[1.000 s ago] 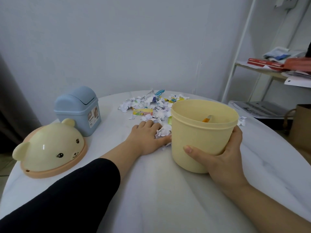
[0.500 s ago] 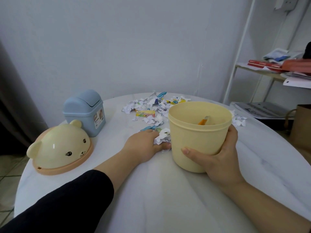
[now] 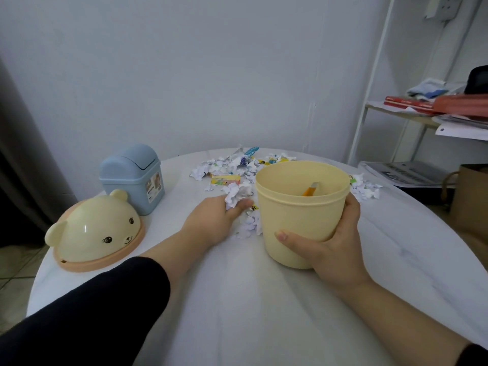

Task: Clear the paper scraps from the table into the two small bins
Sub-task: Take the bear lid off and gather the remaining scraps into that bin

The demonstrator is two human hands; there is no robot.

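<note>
My right hand (image 3: 335, 244) grips the open yellow bin (image 3: 301, 207) around its side; the bin is tipped toward me and an orange scrap lies inside. Just left of the bin, my left hand (image 3: 211, 220) holds a bunch of white paper scraps (image 3: 236, 195) in curled fingers. More scraps (image 3: 248, 228) lie on the table between that hand and the bin. A wider pile of torn paper (image 3: 232, 165) spreads behind it, and a few pieces (image 3: 367, 190) lie to the bin's right. The blue swing-lid bin (image 3: 132, 178) stands at the far left.
The yellow bear-shaped lid (image 3: 97, 231) lies dome-up at the left edge of the round white table (image 3: 250, 299). A white shelf rack (image 3: 396, 114) with books and papers stands at the right, with a brown paper bag (image 3: 472, 204) below it.
My left hand went from lying flat on the scraps to curling around a bunch and lifting it slightly. The yellow bin has tipped a little more toward me.
</note>
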